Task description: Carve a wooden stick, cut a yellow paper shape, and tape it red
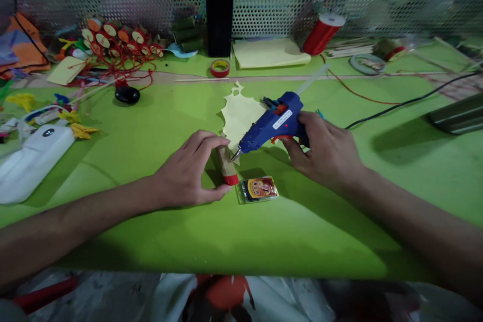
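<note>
My right hand (328, 148) is wrapped round the handle of a blue hot glue gun (270, 123), with a clear glue stick (314, 78) poking out of its back. The metal nozzle touches or nearly touches a small brown tube with a red end (227, 165). Thumb and fingers of my left hand (194, 168) grip that tube at its two ends. Just right of the tube lies a small flat box with a red and yellow label (260, 189). Behind the tube is a jagged-edged piece of pale yellow paper (241, 113), partly covered by the glue gun.
Tape roll (220, 68), black phone-like slab (219, 19), folded yellow paper (270, 54) and red thread spool (323, 34) line the back by a perforated metal screen. Corded tubes (116, 37) heap back left; a white device (35, 161) lies left. A dark cable (411, 96) runs right.
</note>
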Tool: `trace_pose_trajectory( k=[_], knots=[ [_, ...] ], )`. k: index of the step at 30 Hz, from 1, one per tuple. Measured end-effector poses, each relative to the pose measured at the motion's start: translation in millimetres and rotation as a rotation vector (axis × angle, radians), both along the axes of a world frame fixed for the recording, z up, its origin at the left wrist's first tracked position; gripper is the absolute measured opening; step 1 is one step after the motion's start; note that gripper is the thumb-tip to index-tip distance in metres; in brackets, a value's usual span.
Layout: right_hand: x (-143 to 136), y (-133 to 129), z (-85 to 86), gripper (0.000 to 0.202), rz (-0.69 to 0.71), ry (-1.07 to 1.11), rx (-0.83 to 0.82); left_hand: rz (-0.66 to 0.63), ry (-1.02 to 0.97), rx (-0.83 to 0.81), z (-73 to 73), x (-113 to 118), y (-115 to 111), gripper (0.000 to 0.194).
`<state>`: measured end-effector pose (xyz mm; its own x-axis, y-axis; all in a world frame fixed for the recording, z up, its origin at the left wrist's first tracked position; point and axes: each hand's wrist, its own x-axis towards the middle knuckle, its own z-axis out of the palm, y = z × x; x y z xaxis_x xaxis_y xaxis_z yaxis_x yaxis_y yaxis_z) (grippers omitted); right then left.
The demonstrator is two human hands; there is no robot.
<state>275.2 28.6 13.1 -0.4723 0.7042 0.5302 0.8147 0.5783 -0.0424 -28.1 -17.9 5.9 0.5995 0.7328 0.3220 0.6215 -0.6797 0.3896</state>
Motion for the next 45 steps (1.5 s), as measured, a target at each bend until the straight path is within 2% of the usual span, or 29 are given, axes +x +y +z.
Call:
trace_pose_trajectory(
  k=[8,34,40,45],
  knots=[
    [3,2,-2.3,0.033,-0.034,0.022,-0.071,0.003,-0.003,-0.024,-0.3,0,0,0.078],
    [3,-1,2.6,0.029,-0.021,-0.007,-0.025,-0.006,-0.002,-0.006,-0.1,0,-1,0.074],
    [0,-2,7.3,0.033,-0.091,0.035,-0.163,-0.005,-0.004,-0.024,-1.8,-1,0,0.079],
    [-4,-2,10.7,0.052,-0.182,0.095,-0.295,-0.01,-0.009,-0.024,-0.6,0,0,0.077]
  ],
)
